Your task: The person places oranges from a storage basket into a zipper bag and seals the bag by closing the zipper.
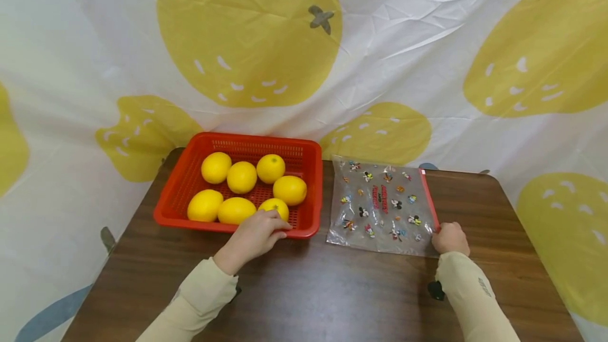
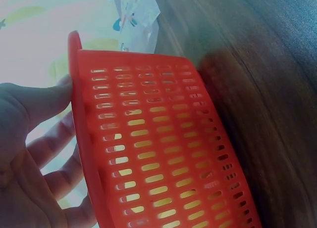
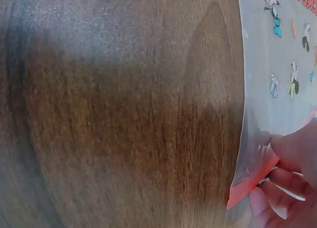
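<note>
A red slotted plastic basket (image 1: 315, 173) stands at the left of the table, holding several yellow fruits (image 1: 241, 177) that look like lemons. My left hand (image 1: 255, 236) grips its near rim towards the right corner. In the left wrist view, the thumb touches the outside of the rim and the fingers reach over to the inner side. To the right of the basket lies a flat clear zip bag (image 1: 361, 199) with cartoon prints and a red zip edge (image 1: 429, 199). My right hand (image 1: 451, 238) pinches the near corner of that edge between thumb and fingers. Nothing shows inside the bag.
The dark wooden table (image 1: 328, 289) runs back to a white cloth (image 1: 404, 41) with large yellow fruit prints, hanging close behind the basket and bag. The bag's far edge reaches the cloth.
</note>
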`<state>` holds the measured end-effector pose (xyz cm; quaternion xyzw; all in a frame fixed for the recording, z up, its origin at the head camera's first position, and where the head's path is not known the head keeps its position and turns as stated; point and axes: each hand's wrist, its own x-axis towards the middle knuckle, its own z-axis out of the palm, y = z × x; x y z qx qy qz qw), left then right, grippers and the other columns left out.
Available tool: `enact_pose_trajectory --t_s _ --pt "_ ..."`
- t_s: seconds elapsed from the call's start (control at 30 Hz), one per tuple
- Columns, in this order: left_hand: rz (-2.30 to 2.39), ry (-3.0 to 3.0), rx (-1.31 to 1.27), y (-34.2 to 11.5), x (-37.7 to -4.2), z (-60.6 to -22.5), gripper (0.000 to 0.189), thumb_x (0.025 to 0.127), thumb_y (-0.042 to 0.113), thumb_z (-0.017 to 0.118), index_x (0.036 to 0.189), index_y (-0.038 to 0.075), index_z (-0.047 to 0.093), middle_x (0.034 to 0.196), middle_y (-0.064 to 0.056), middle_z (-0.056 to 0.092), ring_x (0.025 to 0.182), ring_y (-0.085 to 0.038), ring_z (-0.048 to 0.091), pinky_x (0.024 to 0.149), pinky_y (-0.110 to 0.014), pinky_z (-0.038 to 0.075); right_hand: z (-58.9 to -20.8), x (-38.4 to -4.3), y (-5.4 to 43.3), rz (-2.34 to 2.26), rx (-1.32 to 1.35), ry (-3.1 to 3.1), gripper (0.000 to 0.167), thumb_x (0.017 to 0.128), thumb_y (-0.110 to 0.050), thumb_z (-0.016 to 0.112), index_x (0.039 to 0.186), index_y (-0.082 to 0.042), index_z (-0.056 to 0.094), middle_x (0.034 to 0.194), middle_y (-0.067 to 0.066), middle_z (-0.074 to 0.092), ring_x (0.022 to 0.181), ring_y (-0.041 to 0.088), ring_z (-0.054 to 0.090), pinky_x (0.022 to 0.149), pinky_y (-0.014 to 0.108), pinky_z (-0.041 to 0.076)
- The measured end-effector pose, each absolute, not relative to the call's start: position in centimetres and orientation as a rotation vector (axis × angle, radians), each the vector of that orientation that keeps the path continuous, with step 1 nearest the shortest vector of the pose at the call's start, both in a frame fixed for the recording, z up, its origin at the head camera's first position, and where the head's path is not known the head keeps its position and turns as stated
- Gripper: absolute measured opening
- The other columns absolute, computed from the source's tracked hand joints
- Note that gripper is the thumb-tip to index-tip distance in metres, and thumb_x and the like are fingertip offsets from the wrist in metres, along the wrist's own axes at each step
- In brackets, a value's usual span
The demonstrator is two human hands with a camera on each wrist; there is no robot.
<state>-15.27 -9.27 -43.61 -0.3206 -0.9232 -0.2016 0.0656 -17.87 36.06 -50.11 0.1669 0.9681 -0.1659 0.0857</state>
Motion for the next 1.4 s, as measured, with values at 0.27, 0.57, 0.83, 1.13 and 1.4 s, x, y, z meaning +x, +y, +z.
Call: enact_pose_trajectory --t_s 0.27,0.57,0.83,1.13,1.4 --pt "-0.614 -2.788 -0.969 -9.1 -15.2 -43.5 0.017 0.076 0.016 0.073 0.092 0.013 0.073 0.083 0.002 0.062 0.074 -0.013 0.053 0.070 -0.027 0.048 -50.4 -17.8 36.3 -0.544 0.535 2.905 0.028 0.077 -0.010 0.050 0.096 0.007 0.060 0.097 0.029 0.051 0.084 0.041 0.052 0.062 0.049 0.045" --pt "-0.638 -2.818 -0.944 -9.2 -15.1 -43.4 0.017 0.076 0.015 0.072 0.093 0.013 0.073 0.083 0.001 0.062 0.075 -0.014 0.052 0.071 -0.028 0.047 -50.6 -18.0 36.6 -0.638 0.566 2.908 0.031 0.073 -0.010 0.052 0.098 0.006 0.062 0.099 0.030 0.056 0.082 0.040 0.056 0.060 0.047 0.046" --pt "-0.625 -2.818 -0.943 -9.1 -15.1 -43.5 0.016 0.076 0.016 0.072 0.093 0.014 0.073 0.083 0.002 0.061 0.074 -0.013 0.051 0.070 -0.027 0.047 -48.4 -17.5 36.7 -0.704 0.566 2.947 0.030 0.077 -0.013 0.052 0.098 0.007 0.059 0.092 0.028 0.060 0.077 0.038 0.056 0.058 0.045 0.045" --pt "-0.633 -2.842 -0.929 -9.2 -15.2 -43.3 0.017 0.077 0.017 0.072 0.094 0.014 0.073 0.083 0.002 0.061 0.074 -0.013 0.051 0.070 -0.027 0.047 -43.6 -18.0 36.2 -0.831 0.307 3.207 0.015 0.076 -0.002 0.055 0.083 0.009 0.062 0.071 0.018 0.062 0.059 0.022 0.052 0.049 0.029 0.039" --pt "-0.655 -2.840 -0.935 -9.2 -15.2 -43.2 0.017 0.077 0.016 0.071 0.094 0.013 0.073 0.084 0.002 0.062 0.075 -0.013 0.051 0.070 -0.028 0.047 -38.7 -17.9 34.8 -0.793 0.113 3.283 0.010 0.080 -0.001 0.057 0.083 0.007 0.063 0.073 0.018 0.062 0.061 0.024 0.053 0.049 0.028 0.040"
